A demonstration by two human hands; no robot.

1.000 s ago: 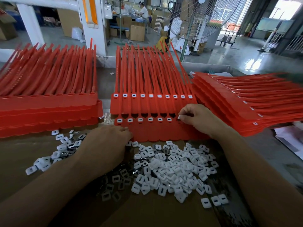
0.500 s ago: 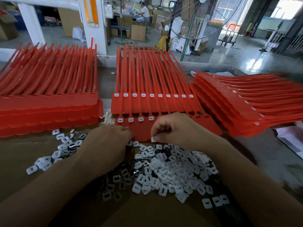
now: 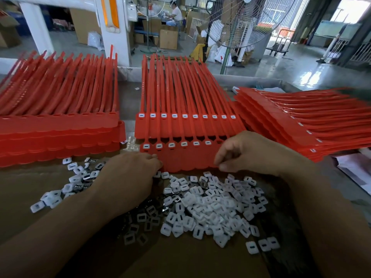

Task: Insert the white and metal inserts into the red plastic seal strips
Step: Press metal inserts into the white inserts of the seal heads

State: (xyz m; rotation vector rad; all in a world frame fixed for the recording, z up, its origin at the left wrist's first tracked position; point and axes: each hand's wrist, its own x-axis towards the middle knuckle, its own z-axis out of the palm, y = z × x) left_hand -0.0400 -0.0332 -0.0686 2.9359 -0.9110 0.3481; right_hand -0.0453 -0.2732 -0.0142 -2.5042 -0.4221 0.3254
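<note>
- Inserts point(image 3: 210, 207), white ones mixed with darker metal ones, are lying in a loose heap just below the right hand point(image 3: 251, 151). Its fingers point(image 3: 218, 160) are curling down over the near edge of the front red seal strip sheet point(image 3: 186, 157). I cannot tell whether they are pinching an insert.
- Left hand point(image 3: 128, 177) is touching the same near edge, off to the left of the grip. I cannot tell whether it is pressing or gripping.
- Six filled sockets point(image 3: 171, 145) are showing in the front row, just left of the curled fingers, so the next empty socket is probably hiding under that hand.
- I am judging the step this way: squaring the insert slot-up over its socket and pushing straight down until flush, with the other hand pinning the sheet against sliding.
- Just beyond the grip, the back row point(image 3: 184, 116) is showing every socket filled. Further out, a left stack point(image 3: 60, 133) and a right stack point(image 3: 301, 121) of red strips are flanking it.
- Faint marks are running along the strip tails point(image 3: 160, 87), too small to read, and no brand is showing.
</note>
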